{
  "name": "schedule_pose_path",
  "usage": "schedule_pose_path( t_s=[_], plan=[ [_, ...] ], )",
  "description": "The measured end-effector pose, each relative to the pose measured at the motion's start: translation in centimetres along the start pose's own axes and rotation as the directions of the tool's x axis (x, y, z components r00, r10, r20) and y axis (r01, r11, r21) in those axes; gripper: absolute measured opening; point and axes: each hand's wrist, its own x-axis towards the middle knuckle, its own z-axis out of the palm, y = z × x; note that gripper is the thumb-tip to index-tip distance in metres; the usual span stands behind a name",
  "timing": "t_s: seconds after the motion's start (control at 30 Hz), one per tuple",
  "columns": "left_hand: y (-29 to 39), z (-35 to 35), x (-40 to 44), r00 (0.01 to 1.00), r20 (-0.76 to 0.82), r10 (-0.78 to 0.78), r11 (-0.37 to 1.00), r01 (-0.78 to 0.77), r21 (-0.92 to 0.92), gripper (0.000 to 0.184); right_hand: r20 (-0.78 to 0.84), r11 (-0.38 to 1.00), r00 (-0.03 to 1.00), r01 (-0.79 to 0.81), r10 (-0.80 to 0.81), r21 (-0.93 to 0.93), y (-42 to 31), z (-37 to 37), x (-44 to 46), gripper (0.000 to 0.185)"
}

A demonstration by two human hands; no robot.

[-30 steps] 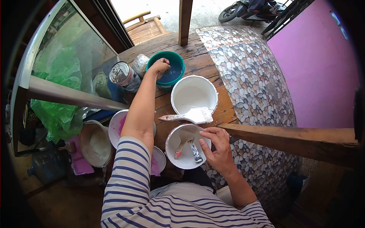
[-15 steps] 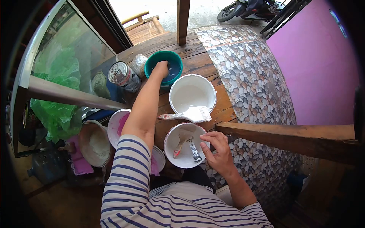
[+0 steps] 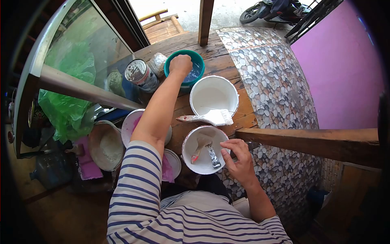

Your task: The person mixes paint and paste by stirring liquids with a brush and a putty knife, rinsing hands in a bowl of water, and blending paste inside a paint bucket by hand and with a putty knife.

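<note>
My left hand [image 3: 181,65] is closed in a fist over a teal tub [image 3: 198,57] of cloudy water; whatever its fingers hold is hidden. Beside the near white bucket [image 3: 186,160], my right hand [image 3: 239,160] hangs with fingers bent and the thumb apart, gripping nothing visible. Inside that bucket lean a paintbrush with a red-tipped handle [image 3: 196,155] and a tool with a dark, paint-smeared handle [image 3: 213,157]. A wide paintbrush [image 3: 209,118], coated white, lies between it and another white bucket [image 3: 235,91] holding whitish liquid.
A paint-stained can [image 3: 142,76] and a wrapped bundle [image 3: 158,63] stand left of the tub. Pink-stained containers [image 3: 127,124] and a bucket of pale powder [image 3: 97,144] sit lower left. A glass-paned frame [image 3: 81,83] and a wooden beam [image 3: 304,141] flank the wooden planks [image 3: 221,61].
My left hand has lifted from inside the teal tub and now shows as a fist above the water. The whole view has shifted slightly; my right hand stays beside the near bucket.
</note>
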Motion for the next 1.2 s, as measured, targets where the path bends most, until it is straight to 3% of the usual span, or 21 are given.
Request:
schedule_pose_path(
  t_s=[0.03, 0.1, 0.13, 0.27, 0.37, 0.43, 0.47, 0.5, 0.57, 0.6, 0.67, 0.77, 0.83, 0.9, 1.07, 1.17, 1.2],
  plan=[
    [-0.3, 0.4, -0.2, 1.0, 0.003, -0.009, 1.0, 0.009, 0.002, 0.021, 0.0, 1.0, 1.0, -0.008, 0.008, 0.007, -0.1, 0.2, -0.1, 0.02],
    [-1.1, 1.4, -0.7, 0.975, -0.09, 0.203, 0.978, -0.206, -0.026, 0.013, 0.007, 1.0, 1.0, -0.01, 0.01, 0.018, -0.3, 0.4, -0.1, 0.019],
    [-1.4, 1.6, -0.5, 0.964, 0.004, 0.264, 0.964, -0.264, 0.008, 0.014, 0.01, 1.0, 1.0, -0.007, 0.007, 0.024, -0.6, 0.6, -0.1, 0.019],
    [-1.8, 2.6, -1.1, 0.957, -0.11, 0.27, 0.957, -0.279, -0.079, 0.014, 0.026, 1.0, 0.999, -0.018, 0.018, 0.025, -1.9, 1.0, -0.3, 0.018],
    [-1.0, -2.2, -3.4, 0.976, 0.036, 0.215, 0.975, -0.213, -0.057, 0.019, 0.027, 1.0, 1.0, -0.009, 0.009, 0.013, -2.6, 1.4, -0.5, 0.017],
    [-1.5, -4.0, -5.1, 0.896, 0.045, 0.443, 0.896, -0.443, 0.006, 0.027, 0.024, 0.999, 1.0, 0.019, -0.02, 0.026, -2.9, 1.9, -0.7, 0.018],
    [-1.4, -5.1, -5.6, 0.882, 0.174, 0.438, 0.896, -0.444, -0.004, 0.038, 0.031, 0.999, 0.999, 0.031, -0.031, 0.023, -3.1, 2.3, -0.8, 0.018],
    [-1.5, -5.3, -6.4, 0.887, 0.179, 0.425, 0.902, -0.432, 0.0, 0.038, 0.042, 0.999, 0.999, 0.033, -0.034, 0.033, -3.4, 2.7, -0.9, 0.018],
    [-2.1, -5.3, -8.5, 0.858, -0.086, 0.506, 0.856, -0.512, -0.066, 0.047, 0.053, 0.996, 0.998, -0.021, 0.017, 0.083, -4.1, 3.6, -1.4, 0.019],
    [-2.3, -5.5, -9.6, 0.867, -0.078, 0.491, 0.865, -0.496, -0.069, 0.047, 0.057, 0.995, 0.998, -0.007, 0.002, 0.099, -4.4, 4.1, -1.6, 0.019],
    [-2.7, -7.0, -11.8, 0.759, -0.217, 0.614, 0.778, -0.628, 0.007, 0.051, 0.079, 0.996, 0.996, 0.021, -0.028, 0.092, -5.5, 5.0, -1.8, 0.018],
    [-2.8, -11.1, -18.1, 0.814, -0.116, 0.569, 0.809, -0.58, -0.097, 0.048, 0.103, 0.995, 0.992, 0.072, -0.079, 0.072, -6.9, 6.4, -2.4, 0.016],
    [-3.7, -12.5, -21.5, 0.834, -0.089, 0.545, 0.832, -0.551, -0.071, 0.047, 0.117, 0.994, 0.991, 0.06, -0.071, 0.092, -7.9, 7.5, -2.9, 0.017],
    [-5.4, -13.1, -24.1, 0.77, -0.172, 0.615, 0.774, -0.631, -0.058, 0.043, 0.129, 0.992, 0.987, 0.085, -0.096, 0.089, -8.6, 8.4, -3.4, 0.018],
    [-9.9, -14.3, -32.4, 0.742, -0.327, 0.586, 0.732, -0.657, -0.18, 0.036, 0.156, 0.991, 0.982, 0.089, -0.103, 0.099, -10.1, 10.3, -4.4, 0.019],
    [-12.7, -14.2, -38.2, 0.738, -0.424, 0.525, 0.732, -0.646, -0.217, 0.034, 0.148, 0.991, 0.98, 0.128, -0.132, 0.036, -10.1, 11.3, -4.0, 0.02],
    [-13.5, -14.1, -40.2, 0.784, -0.434, 0.445, 0.772, -0.581, -0.258, 0.032, 0.145, 0.99, 0.98, 0.134, -0.137, 0.032, -10.0, 11.7, -3.5, 0.02]
  ],
)
